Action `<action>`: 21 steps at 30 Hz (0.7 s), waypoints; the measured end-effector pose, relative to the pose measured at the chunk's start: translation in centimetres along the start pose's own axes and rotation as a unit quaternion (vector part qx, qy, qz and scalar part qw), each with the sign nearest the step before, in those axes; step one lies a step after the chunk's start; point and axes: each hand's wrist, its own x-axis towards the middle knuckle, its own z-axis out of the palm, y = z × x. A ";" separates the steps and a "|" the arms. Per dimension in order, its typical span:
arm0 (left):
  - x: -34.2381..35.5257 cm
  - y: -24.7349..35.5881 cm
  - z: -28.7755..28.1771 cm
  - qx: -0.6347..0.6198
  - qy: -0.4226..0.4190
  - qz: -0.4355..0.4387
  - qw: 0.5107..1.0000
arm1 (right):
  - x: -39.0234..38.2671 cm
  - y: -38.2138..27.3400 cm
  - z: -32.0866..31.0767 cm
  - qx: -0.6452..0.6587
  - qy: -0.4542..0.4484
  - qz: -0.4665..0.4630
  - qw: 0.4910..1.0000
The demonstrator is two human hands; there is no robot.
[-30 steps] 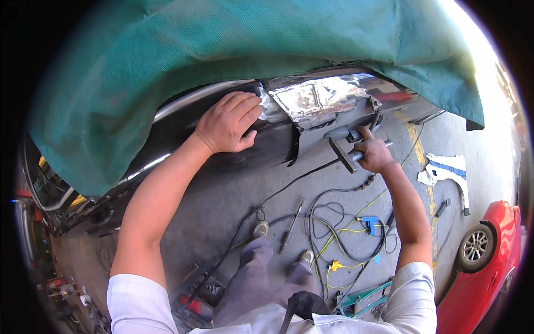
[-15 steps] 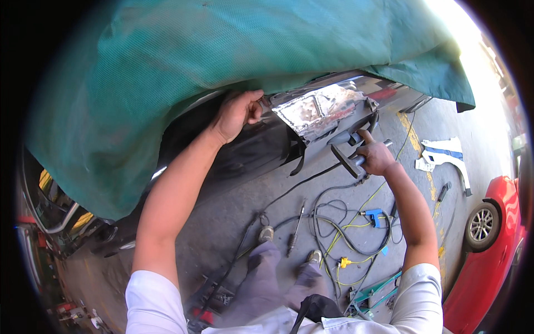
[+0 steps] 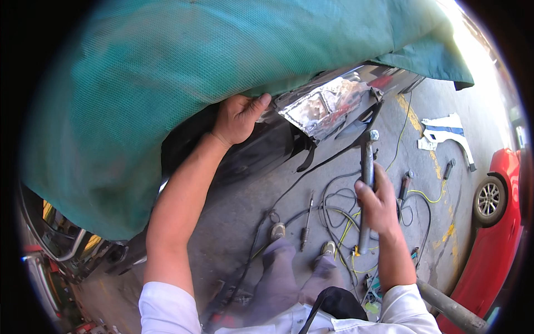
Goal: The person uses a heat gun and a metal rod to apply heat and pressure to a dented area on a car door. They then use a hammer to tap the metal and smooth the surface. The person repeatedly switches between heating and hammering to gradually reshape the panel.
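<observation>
My right hand (image 3: 379, 203) is closed around a hammer (image 3: 366, 158) close to its long dark head; the thick handle reappears beyond my forearm at lower right. It is held up off the floor, apart from the car. My left hand (image 3: 238, 119) is at the dark car body (image 3: 250, 158), by the edge of a green cover (image 3: 222, 50) draped over it. The left thumb points right, and its fingers are hidden by the cover and the hand itself. Right of that hand lies a patch of bare, shiny metal (image 3: 320, 108) with rough edges on the panel.
Black and yellow cables (image 3: 334, 209) tangle on the floor near my shoes, beside a long thin rod tool (image 3: 306, 228). Two dark corded tools lie farther right. Beyond them are a white fender piece (image 3: 448, 133) and a red car (image 3: 495, 239).
My right hand has drawn the hammer back from the panel, toward me, and turned its head upright in view. The left hand stays near the cover edge, its fingers now out of sight.
</observation>
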 end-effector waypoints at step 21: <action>-0.1 1.3 0.3 -0.006 0.017 0.044 0.999 | 0.4 -0.6 11.4 -0.082 0.162 -0.228 0.956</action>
